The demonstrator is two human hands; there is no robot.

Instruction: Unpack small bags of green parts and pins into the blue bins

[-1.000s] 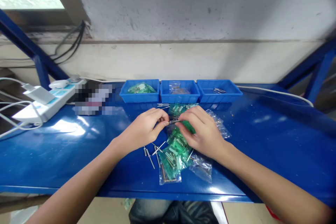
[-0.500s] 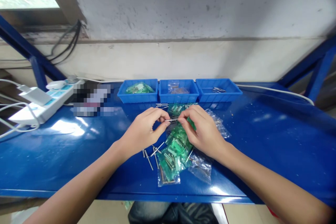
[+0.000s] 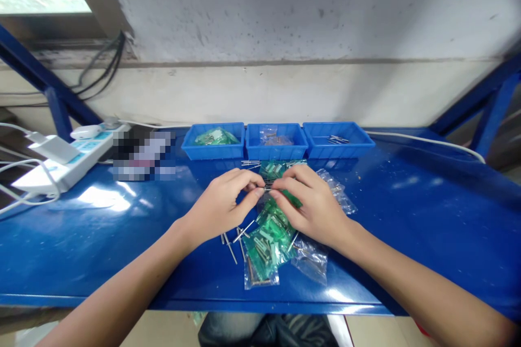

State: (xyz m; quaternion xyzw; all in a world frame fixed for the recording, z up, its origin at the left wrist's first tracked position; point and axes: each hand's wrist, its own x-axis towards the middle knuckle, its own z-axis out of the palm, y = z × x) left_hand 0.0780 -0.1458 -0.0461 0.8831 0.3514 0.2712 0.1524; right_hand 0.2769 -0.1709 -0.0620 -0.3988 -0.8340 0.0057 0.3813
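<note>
Both hands meet over the middle of the blue counter (image 3: 101, 227), fingertips almost touching. Left hand (image 3: 222, 203) is pinched narrow, thumb and forefinger closed on one end of a small metal pin (image 3: 266, 188); right hand (image 3: 313, 203) pinches in from the other side, fingers curled, gripping the same pin or a bit of green bag at that spot, hard to tell which. The pin lies roughly level, long axis running left to right between the two hands, just above the pile. Neither hand is clearly nearer; both are on it, the left at its left end, the right at its right end. Right under and toward the person from the hands sits a heap of small clear bags with green inserts (image 3: 268, 238), some holding pins. Loose pins (image 3: 232, 244) lie on the counter just left of the heap, below the left wrist. More loose pins (image 3: 251, 163) lie beyond the hands, near the trays. At the back stand three blue trays side by side: left tray (image 3: 214, 147) with green bags, middle tray (image 3: 277, 147) with clear bags, right tray (image 3: 342, 147) with a few pins. A white power strip (image 3: 61, 165) sits far left, well apart.
</note>
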